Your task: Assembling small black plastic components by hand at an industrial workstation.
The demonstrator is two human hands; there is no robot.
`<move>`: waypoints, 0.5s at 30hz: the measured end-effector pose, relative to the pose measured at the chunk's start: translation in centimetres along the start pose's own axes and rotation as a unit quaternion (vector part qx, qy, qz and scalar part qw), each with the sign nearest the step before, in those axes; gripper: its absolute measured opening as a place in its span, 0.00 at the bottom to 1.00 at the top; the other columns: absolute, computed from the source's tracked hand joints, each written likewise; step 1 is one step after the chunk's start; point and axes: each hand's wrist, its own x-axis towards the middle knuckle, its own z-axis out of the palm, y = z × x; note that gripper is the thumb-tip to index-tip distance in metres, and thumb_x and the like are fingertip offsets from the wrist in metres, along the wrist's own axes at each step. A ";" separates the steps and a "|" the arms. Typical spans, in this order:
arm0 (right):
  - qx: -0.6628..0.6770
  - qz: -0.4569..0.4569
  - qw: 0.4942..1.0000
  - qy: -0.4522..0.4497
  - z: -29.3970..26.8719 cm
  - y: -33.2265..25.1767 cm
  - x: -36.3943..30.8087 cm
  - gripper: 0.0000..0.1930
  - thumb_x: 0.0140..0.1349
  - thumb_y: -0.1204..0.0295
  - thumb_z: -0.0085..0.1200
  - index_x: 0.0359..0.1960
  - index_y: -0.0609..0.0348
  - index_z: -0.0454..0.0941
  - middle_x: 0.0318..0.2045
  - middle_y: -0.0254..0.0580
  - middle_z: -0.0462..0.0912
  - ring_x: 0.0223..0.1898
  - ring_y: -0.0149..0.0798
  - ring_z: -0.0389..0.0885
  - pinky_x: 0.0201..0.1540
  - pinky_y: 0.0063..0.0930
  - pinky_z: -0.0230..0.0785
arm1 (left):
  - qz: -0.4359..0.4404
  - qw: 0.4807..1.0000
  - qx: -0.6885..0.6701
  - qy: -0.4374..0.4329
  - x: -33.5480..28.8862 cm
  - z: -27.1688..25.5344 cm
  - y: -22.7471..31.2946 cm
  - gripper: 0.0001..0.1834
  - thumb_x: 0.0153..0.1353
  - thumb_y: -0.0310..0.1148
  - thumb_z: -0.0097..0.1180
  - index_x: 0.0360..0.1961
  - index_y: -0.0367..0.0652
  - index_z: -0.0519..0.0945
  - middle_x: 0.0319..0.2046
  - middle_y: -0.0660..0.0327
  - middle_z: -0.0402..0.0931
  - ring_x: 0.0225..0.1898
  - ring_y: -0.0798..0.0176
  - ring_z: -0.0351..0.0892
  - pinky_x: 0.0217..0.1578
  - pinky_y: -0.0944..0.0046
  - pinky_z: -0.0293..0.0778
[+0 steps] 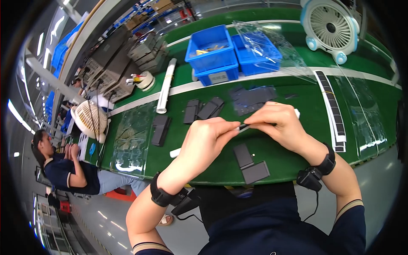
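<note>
Small, dark, slender piece (243, 126) held crosswise, roughly left to right.
Left hand (208, 138) and right hand (278, 124), about equally near, pinch its opposite ends, fingertips closed.

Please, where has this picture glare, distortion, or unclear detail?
Head view: fisheye bends the edge of the green table; white glare streaks the clear plastic sheet at left; a ceiling lamp looks washed-out; the pinched dark piece is too small to identify.

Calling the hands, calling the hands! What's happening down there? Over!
Left hand and right hand: fingertips together, pinching. Small dark piece between them, mostly hidden. Two black blocks nearer the body.
</note>
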 end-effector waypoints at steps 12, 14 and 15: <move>-0.013 -0.016 1.000 -0.018 0.6 0.0 0.2 0.06 0.50 0.78 0.64 0.32 0.58 0.83 0.28 0.37 0.83 0.31 0.41 0.79 0.36 0.33 0.71 | -0.092 0.989 -0.092 -0.075 -0.8 -0.9 -0.3 0.13 0.60 0.30 0.64 0.44 0.37 0.85 0.33 0.58 0.85 0.33 0.73 0.82 0.35 0.72 0.76; -0.021 -0.021 1.000 -0.010 0.5 -0.2 0.2 0.06 0.50 0.78 0.64 0.31 0.58 0.83 0.28 0.37 0.83 0.31 0.41 0.78 0.36 0.33 0.71 | -0.111 0.987 -0.102 -0.055 -0.7 -0.8 -0.1 0.12 0.59 0.30 0.64 0.43 0.38 0.85 0.32 0.59 0.85 0.32 0.74 0.81 0.33 0.72 0.75; -0.025 -0.028 0.999 0.000 0.6 -0.3 0.3 0.06 0.50 0.78 0.64 0.30 0.58 0.82 0.28 0.37 0.82 0.31 0.41 0.77 0.35 0.32 0.70 | -0.110 0.987 -0.103 -0.055 -0.7 -0.8 -0.2 0.12 0.59 0.30 0.64 0.43 0.38 0.85 0.32 0.59 0.85 0.32 0.74 0.81 0.33 0.72 0.75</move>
